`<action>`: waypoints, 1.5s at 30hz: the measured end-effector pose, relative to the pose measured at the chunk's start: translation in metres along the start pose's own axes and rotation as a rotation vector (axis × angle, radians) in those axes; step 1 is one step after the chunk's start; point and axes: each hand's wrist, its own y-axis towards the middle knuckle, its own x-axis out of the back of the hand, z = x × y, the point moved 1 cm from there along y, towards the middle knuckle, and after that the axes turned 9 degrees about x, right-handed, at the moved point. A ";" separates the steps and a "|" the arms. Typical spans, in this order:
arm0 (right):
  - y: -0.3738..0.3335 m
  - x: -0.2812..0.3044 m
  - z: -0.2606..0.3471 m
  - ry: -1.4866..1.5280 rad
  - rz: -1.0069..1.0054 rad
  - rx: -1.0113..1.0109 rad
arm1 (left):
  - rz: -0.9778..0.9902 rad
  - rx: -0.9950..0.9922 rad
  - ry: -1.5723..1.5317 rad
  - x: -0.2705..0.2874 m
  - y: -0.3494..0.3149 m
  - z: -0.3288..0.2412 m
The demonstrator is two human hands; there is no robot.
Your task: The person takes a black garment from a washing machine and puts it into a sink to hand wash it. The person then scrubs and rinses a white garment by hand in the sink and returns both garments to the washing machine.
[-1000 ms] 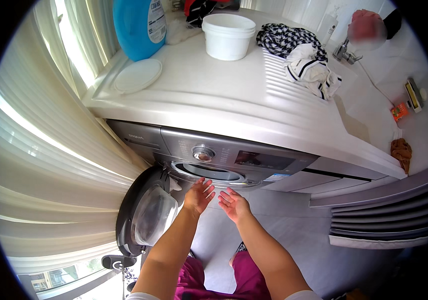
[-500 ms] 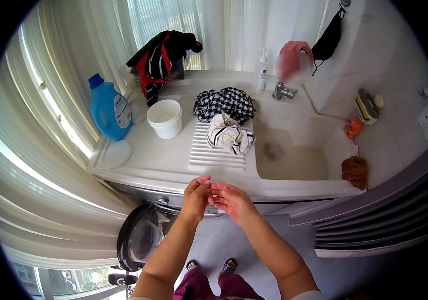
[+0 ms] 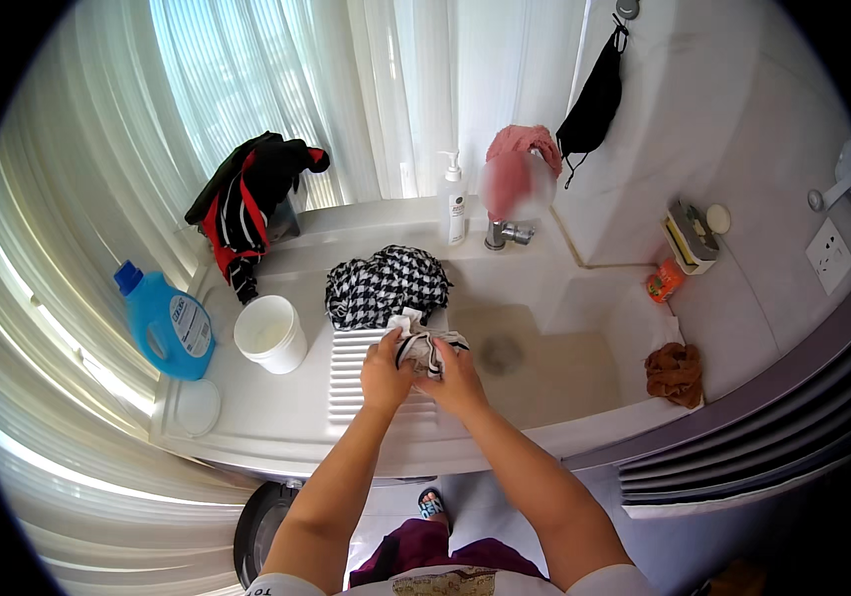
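Note:
A white cloth garment with dark stripes [image 3: 421, 350] is bunched between my two hands, over the ribbed washboard [image 3: 348, 375] beside the sink basin. My left hand [image 3: 386, 375] grips its left side, fingers curled into the fabric. On the other side my right hand [image 3: 455, 379] closes round the cloth, its thumb on top. Some fingertips are hidden by the fabric. Just beyond lies a crumpled black-and-white houndstooth garment [image 3: 386, 288], close to the cloth in my hands.
Left on the counter stand a white bucket [image 3: 274, 338], a blue detergent jug [image 3: 169, 323] and a round white lid [image 3: 193, 407]. Dark clothes [image 3: 258, 199] are heaped behind. A pump bottle [image 3: 453, 204], a faucet [image 3: 505, 234] and a brown cloth [image 3: 674, 373] surround the basin [image 3: 564, 368].
My hands were together, empty, in front of the counter. They have moved forward and taken hold of the striped white garment, bunching it up. The view has shifted closer to the sink.

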 end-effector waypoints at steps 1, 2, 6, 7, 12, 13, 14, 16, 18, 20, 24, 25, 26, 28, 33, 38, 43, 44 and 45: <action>0.007 0.009 -0.011 -0.009 0.052 -0.050 | 0.056 -0.007 -0.034 -0.007 0.003 -0.008; 0.015 0.026 -0.023 -0.015 -0.032 0.019 | 0.016 -0.153 -0.054 -0.013 0.009 -0.015; 0.037 0.107 -0.098 0.407 -0.173 -0.281 | 0.374 -0.081 -0.316 -0.052 0.040 -0.049; 0.041 0.136 -0.101 0.347 -0.179 -0.305 | 0.372 -0.104 -0.317 -0.059 0.046 -0.058; 0.043 0.219 -0.123 0.040 -0.181 -0.319 | 0.490 -0.024 -0.495 -0.089 0.058 -0.114; 0.042 0.222 -0.135 -0.033 -0.070 -0.359 | 0.536 0.033 -0.562 -0.097 0.059 -0.118; 0.041 0.224 -0.147 -0.106 0.045 -0.395 | 0.520 0.020 -0.536 -0.115 0.063 -0.111; 0.032 0.216 -0.168 -0.423 0.203 -0.328 | 0.780 -0.063 -0.209 -0.136 0.060 -0.103; 0.028 0.199 -0.203 -0.512 0.414 -0.291 | 1.036 -0.103 0.048 -0.155 0.053 -0.100; 0.028 0.170 -0.250 -0.361 0.675 -0.293 | 1.295 -0.091 0.241 -0.174 0.043 -0.096; 0.022 0.137 -0.236 -0.517 0.875 -0.184 | 0.875 -0.004 0.536 -0.226 0.018 -0.062; 0.010 0.132 -0.229 -0.581 1.050 -0.097 | 0.857 -0.037 0.653 -0.229 0.005 -0.066; 0.002 0.130 -0.226 -0.644 1.222 -0.004 | 0.839 -0.071 0.771 -0.230 -0.004 -0.069; -0.003 0.132 -0.223 -0.621 1.451 0.093 | 1.068 -0.080 0.867 -0.232 -0.019 -0.072; -0.015 0.141 -0.270 -0.727 1.103 0.033 | 0.946 0.083 0.895 -0.231 -0.031 -0.073; -0.033 0.117 -0.278 -0.673 1.016 0.307 | 1.037 0.057 0.897 -0.242 -0.025 -0.059; 0.010 0.184 -0.238 -0.426 0.828 0.052 | 0.831 -0.045 0.693 -0.166 0.023 -0.091; 0.019 0.199 -0.228 -0.325 0.733 0.040 | 0.765 -0.016 0.560 -0.151 0.037 -0.092; 0.029 0.217 -0.216 -0.247 0.601 0.063 | 0.718 0.017 0.321 -0.135 0.050 -0.093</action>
